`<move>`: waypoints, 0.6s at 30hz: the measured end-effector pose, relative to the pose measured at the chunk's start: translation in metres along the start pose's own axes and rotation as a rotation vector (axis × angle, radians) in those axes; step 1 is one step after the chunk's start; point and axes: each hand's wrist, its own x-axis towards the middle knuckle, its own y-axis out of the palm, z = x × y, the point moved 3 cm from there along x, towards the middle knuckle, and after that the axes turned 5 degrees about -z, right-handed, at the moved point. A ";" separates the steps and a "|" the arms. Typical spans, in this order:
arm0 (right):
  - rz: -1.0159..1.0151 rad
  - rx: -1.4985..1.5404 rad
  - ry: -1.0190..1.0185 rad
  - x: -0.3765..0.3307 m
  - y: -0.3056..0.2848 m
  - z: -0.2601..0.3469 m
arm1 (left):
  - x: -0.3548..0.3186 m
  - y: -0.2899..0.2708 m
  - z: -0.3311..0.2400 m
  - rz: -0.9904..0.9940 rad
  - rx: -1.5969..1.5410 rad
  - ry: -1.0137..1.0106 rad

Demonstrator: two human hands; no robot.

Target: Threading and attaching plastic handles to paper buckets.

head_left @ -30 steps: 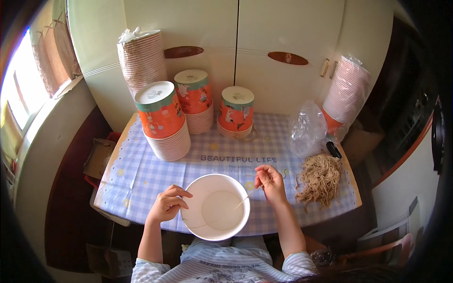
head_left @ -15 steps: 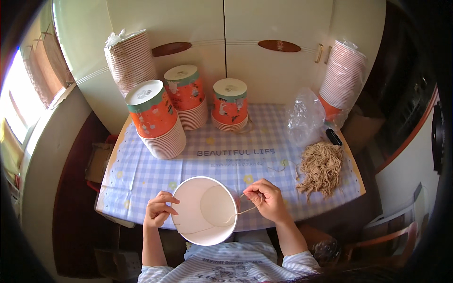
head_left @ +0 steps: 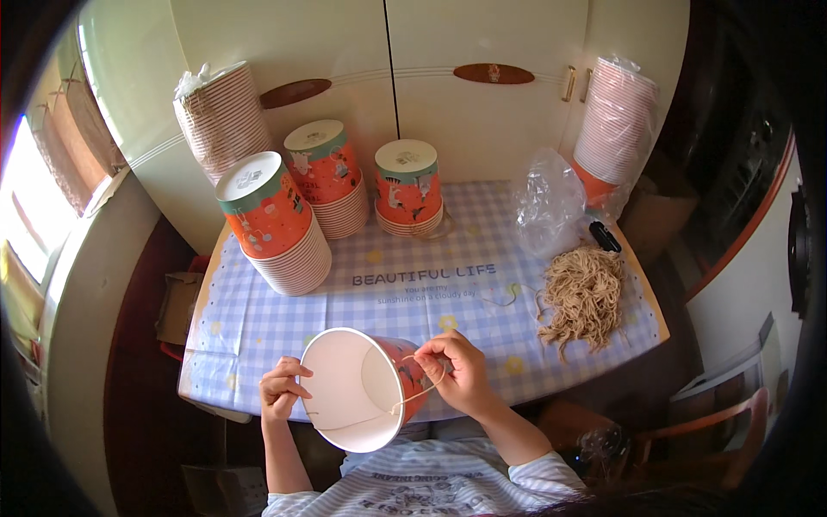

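A large paper bucket (head_left: 340, 375), white inside with an orange printed outer wall, is tilted at the table's near edge with its mouth toward me. At the left of its rim my left hand (head_left: 282, 389) is closed, fingertips gripping the edge. A thin beige cord (head_left: 357, 423) crosses the mouth and passes through the wall on the right side. Outside that wall, my right hand (head_left: 457, 372) pinches the cord's end between thumb and fingers, with a small loop hanging below the fingertips.
Upside-down stacks of orange buckets (head_left: 272, 215) stand at the back left, with a shorter stack (head_left: 408, 185) beside them. On the right lie a heap of beige cords (head_left: 583, 293), a black object (head_left: 605, 237) and a clear plastic bag (head_left: 549, 202). A wrapped bucket stack (head_left: 614, 125) stands behind.
The bucket has turned, so more of its printed outer wall shows on the right. My right hand has come closer to that wall, still pinching the cord. The whole view has shifted slightly.
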 end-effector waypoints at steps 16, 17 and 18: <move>0.019 -0.036 -0.041 0.005 0.007 0.003 | -0.005 -0.002 0.004 -0.057 -0.051 -0.018; 0.026 -0.045 -0.040 0.005 0.007 0.003 | -0.005 -0.002 0.004 -0.057 -0.050 -0.018; 0.032 -0.054 -0.040 0.004 0.008 0.003 | -0.006 -0.002 0.004 -0.059 -0.053 -0.019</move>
